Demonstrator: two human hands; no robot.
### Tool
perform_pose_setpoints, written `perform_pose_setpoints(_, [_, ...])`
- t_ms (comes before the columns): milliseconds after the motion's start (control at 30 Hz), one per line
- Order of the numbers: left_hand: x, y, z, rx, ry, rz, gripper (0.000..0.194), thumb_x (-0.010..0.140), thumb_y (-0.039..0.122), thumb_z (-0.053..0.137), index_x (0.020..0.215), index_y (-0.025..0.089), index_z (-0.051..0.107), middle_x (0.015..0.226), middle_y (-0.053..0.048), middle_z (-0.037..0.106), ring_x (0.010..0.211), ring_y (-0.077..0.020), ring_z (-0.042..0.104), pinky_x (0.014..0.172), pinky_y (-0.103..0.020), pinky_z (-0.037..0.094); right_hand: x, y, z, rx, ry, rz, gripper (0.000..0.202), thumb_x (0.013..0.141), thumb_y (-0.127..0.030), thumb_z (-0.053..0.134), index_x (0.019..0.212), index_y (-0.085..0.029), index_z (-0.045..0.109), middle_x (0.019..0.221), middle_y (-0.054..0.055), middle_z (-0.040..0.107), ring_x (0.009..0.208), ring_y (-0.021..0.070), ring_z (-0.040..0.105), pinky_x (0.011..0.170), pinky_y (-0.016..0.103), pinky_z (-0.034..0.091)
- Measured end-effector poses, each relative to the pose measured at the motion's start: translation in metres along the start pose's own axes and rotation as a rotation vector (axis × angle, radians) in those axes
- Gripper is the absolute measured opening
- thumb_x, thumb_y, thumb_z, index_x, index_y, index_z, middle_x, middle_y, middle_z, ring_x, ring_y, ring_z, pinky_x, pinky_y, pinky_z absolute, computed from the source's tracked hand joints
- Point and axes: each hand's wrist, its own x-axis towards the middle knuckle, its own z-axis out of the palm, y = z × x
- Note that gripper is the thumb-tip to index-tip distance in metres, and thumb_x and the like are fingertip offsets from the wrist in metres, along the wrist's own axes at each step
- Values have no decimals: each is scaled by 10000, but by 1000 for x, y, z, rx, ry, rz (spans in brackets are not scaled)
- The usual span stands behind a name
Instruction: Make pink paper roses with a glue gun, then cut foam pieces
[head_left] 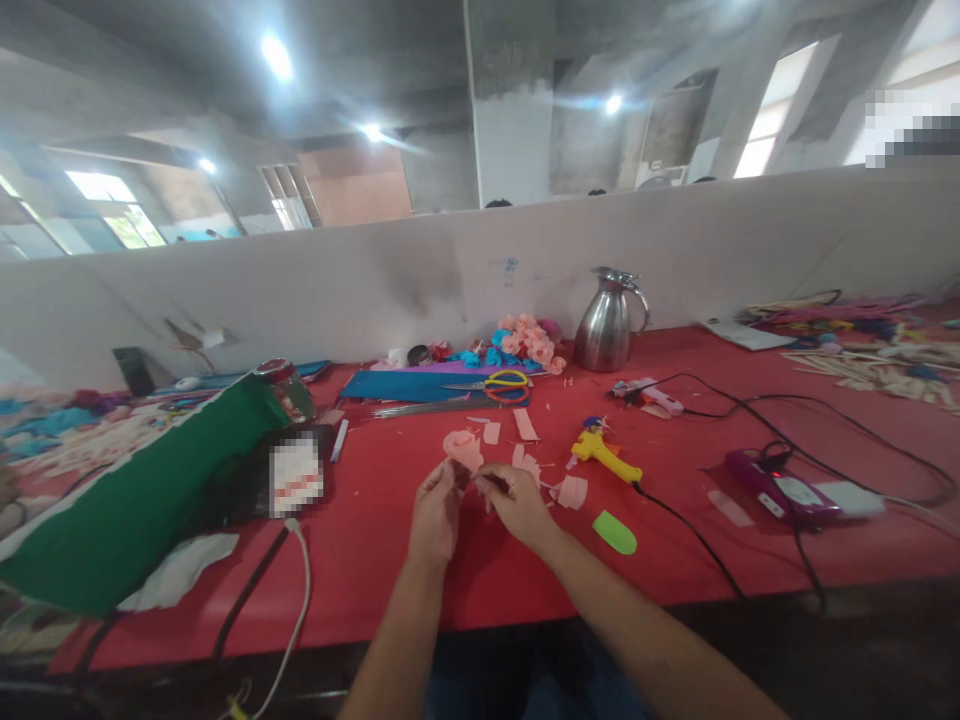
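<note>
A pink paper flower [463,449] is held upright between my two hands, above the red tabletop. My left hand [437,505] pinches it low on its left side. From the right, the fingertips of my right hand [516,497] close on the flower's base; the exact spot they pinch is hidden by the fingers. Cut pink paper petals [527,463] lie just behind and right of my right hand, with another pink piece [572,491] beside them. A yellow glue gun [609,455] rests farther right, and a green petal-shaped piece [615,532] lies in front of it.
Scissors [495,385] lie on blue paper [405,386] at the back, near a bunch of pink paper flowers [531,342]. A steel jug [604,325] stands against the partition. A purple power strip [781,490] with cables sits right; a green board [142,500] stands left.
</note>
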Motion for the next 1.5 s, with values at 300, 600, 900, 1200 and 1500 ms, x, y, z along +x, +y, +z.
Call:
perform_pose_setpoints(300, [-7, 1, 0, 119, -153, 10, 232, 594, 259, 784, 799, 162, 735, 822, -70, 715, 785, -186, 628, 751, -292, 471, -2, 0, -2, -157, 47, -173, 192, 836, -215, 491, 791, -221, 678, 724, 27, 652, 637, 161, 597, 623, 272, 487])
perform_pose_setpoints(600, [-10, -2, 2, 239, -86, 73, 260, 558, 176, 782, 816, 155, 753, 828, -81, 733, 839, -227, 649, 831, -348, 478, -3, 2, -3, -169, 109, -312, 225, 822, -153, 473, 828, -231, 684, 835, 54, 687, 801, 190, 634, 769, 344, 507])
perform_pose_setpoints(900, [-9, -3, 0, 304, -70, 84, 259, 619, 219, 756, 870, 154, 758, 889, -82, 740, 923, -228, 642, 894, -335, 453, -2, -1, 0, -146, 71, -182, 241, 784, -122, 479, 805, -223, 697, 779, 32, 684, 721, 175, 619, 688, 292, 500])
perform_pose_setpoints(1200, [-2, -8, -6, 333, 97, 88, 199, 598, 256, 769, 767, 152, 761, 801, -68, 745, 812, -205, 656, 831, -317, 468, -6, -12, -1, -179, 190, -190, 120, 803, -209, 506, 846, -193, 617, 817, 38, 651, 631, 134, 564, 583, 251, 467])
perform_pose_setpoints(1500, [-7, -5, 2, 366, 27, 118, 128, 600, 227, 747, 709, 162, 760, 722, -33, 714, 712, -173, 610, 744, -289, 469, -4, -18, -3, -113, 195, -232, 95, 787, -227, 551, 857, -191, 604, 837, 32, 594, 602, 109, 524, 526, 228, 420])
